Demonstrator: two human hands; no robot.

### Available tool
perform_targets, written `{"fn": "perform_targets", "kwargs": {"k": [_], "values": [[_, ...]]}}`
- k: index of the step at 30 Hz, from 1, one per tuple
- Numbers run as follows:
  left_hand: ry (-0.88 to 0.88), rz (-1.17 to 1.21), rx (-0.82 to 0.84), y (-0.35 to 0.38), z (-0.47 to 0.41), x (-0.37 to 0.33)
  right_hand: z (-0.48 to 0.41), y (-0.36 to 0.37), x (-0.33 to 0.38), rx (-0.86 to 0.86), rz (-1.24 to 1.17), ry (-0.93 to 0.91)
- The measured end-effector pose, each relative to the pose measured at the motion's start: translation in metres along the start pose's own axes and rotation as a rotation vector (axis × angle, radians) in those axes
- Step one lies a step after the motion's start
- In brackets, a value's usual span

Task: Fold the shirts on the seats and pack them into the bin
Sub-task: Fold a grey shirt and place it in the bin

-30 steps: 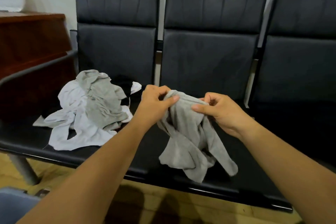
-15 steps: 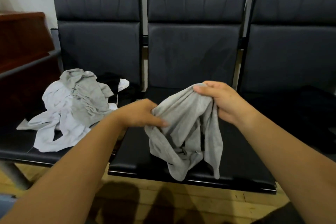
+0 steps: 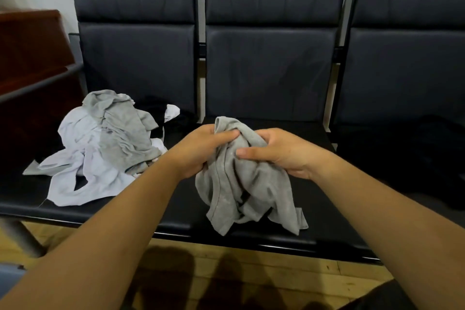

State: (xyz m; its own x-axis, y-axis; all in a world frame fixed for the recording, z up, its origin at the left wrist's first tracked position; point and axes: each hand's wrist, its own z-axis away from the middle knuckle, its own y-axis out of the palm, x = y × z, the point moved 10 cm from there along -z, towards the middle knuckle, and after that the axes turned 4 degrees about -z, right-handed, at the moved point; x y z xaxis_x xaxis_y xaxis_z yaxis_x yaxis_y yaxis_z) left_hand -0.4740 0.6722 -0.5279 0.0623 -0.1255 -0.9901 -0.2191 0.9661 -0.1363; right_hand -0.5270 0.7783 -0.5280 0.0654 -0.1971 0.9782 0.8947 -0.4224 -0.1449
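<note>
Hands [image 3: 201, 151] closer together on grey shirt [image 3: 247, 194]

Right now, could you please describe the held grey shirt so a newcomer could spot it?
Start at the row of black seats and take the middle seat. Over its cushion, the left hand and right hand grip a bunched grey shirt. Unlike the pile of shirts on the left seat, it is held up.
</note>
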Motion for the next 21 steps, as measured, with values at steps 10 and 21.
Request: {"fn": "perform_targets", "kwargs": {"k": [10, 21], "values": [[0.197, -0.331, -0.322, -0.037, 0.006, -0.020, 0.006, -0.048, 0.010, -0.233, 0.022, -0.099], [0.266, -0.558, -0.148, 0.007, 0.002, -0.035, 0.005, -0.023, 0.040, -0.183, 0.424, -0.252]]}}
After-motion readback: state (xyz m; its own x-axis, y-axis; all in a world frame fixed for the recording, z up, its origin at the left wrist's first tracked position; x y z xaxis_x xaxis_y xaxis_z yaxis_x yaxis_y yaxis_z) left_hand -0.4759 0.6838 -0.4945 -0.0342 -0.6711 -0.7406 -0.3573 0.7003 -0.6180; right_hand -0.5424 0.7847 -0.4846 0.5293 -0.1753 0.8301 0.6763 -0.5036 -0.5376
